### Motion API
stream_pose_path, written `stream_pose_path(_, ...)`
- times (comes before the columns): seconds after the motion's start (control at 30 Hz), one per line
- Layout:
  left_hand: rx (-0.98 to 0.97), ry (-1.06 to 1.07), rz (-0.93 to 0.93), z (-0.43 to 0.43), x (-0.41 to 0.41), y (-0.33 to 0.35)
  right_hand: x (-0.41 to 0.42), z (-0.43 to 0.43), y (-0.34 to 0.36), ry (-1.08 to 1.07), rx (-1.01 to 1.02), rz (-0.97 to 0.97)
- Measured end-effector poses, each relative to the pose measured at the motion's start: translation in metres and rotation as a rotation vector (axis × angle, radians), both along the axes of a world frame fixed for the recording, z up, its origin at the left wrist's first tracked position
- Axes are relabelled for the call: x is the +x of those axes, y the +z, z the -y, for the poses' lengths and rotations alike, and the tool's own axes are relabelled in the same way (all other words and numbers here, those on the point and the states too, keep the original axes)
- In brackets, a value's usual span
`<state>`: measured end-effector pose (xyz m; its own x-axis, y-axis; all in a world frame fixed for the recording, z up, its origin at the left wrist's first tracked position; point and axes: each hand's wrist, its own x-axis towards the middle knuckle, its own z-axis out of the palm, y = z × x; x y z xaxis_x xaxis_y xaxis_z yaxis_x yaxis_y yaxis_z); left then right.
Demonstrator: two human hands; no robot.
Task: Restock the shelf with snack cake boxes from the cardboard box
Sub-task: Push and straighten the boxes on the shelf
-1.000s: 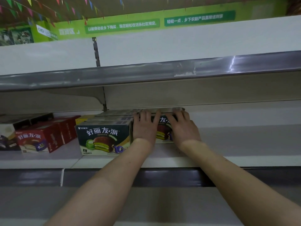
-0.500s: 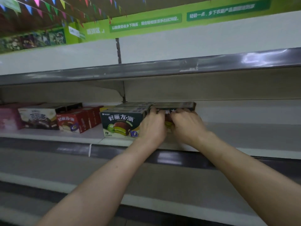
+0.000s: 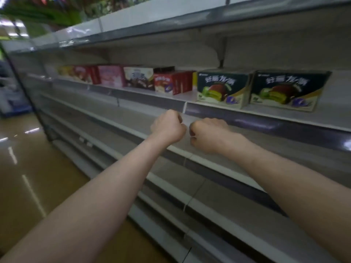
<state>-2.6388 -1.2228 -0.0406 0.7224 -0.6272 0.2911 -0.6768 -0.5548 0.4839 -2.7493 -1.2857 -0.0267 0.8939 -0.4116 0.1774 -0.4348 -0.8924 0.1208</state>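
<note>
Since the earlier frames both hands have come off the shelf. A second ago they lay flat on the right-hand green snack cake box, then curled against its front; now they hang in the air below and in front of the shelf edge, and the view has swung left and back, taking in a longer run of shelving and the shiny floor (image 3: 28, 186) at left.

Left hand (image 3: 167, 126): grip closed into a loose fist, fingers curled in, holding nothing. Right hand (image 3: 207, 134): the same, fingers curled under, nothing in it. The two fists sit close together, knuckles nearly meeting but apart, in front of the dark price rail (image 3: 266, 124) of the stocked shelf (image 3: 190, 94).

Task items: two green snack cake boxes stand upright on that shelf, side by side, fronts facing out. The left green box (image 3: 222, 87) and the right green box (image 3: 286, 90) are just beside each other; whether they touch I cannot tell. Further left along the same shelf: a red box (image 3: 164, 84), a dark-printed box (image 3: 139, 78), a pink box (image 3: 112, 75) and more red and yellow boxes (image 3: 79, 73), blurred.

The cardboard box is not in view.
</note>
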Motion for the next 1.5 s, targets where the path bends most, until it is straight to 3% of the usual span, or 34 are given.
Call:
stream_pose_path(0.2,0.042,0.215,-0.180,-0.120,0.047,-0.049,0.060,-0.104,-0.048,0.271,0.028,-0.115)
stream_pose_path(0.5,0.104,0.467,-0.391,-0.313,0.088,-0.129,0.126,-0.275,-0.112,0.511,0.064,-0.292)
stream_pose_path(0.93,0.155,0.808,-0.690,-0.588,0.091,-0.241,0.183,-0.512,-0.229,0.836,0.237,-0.500)
stream_pose_path(1.1,0.126,0.879,-0.880,-0.653,0.082,-0.301,0.188,-0.568,-0.283,0.868,0.273,-0.613)
stream_pose_path(1.33,0.141,0.932,-1.029,-0.694,0.074,-0.373,0.194,-0.596,-0.347,0.803,0.334,-0.764)
stream_pose_path(1.5,0.158,0.942,-1.065,-0.705,0.072,-0.412,0.191,-0.611,-0.384,0.840,0.418,-0.771)
